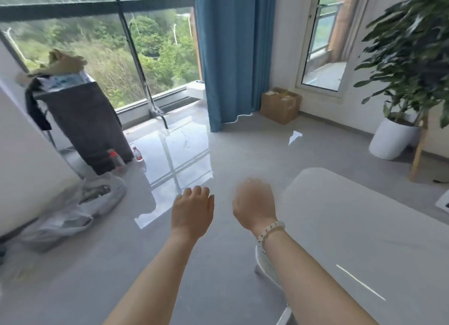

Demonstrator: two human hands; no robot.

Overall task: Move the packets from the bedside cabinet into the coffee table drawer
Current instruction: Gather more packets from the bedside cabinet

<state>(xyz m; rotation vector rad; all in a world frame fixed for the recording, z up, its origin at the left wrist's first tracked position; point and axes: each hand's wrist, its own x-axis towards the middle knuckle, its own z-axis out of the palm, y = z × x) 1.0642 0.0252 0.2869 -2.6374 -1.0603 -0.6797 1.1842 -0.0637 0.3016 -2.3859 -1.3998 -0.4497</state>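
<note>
Glossy grey floor (184,154), matt white table (364,215), cloth curtain (230,57).

The pale grey coffee table (364,227), round-cornered top bare, stands at lower right.

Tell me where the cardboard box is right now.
In the head view, the cardboard box sits on the floor right of centre, against the wall between the blue curtain and the glass door.

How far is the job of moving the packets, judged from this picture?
Nothing shows as done: no packet and no open drawer is in view. In hand: nothing visible; the left hand and the blurred right hand hover over the floor with curled fingers, beside the white table. Left: fetching the packets and putting them in the drawer, it seems.
</note>
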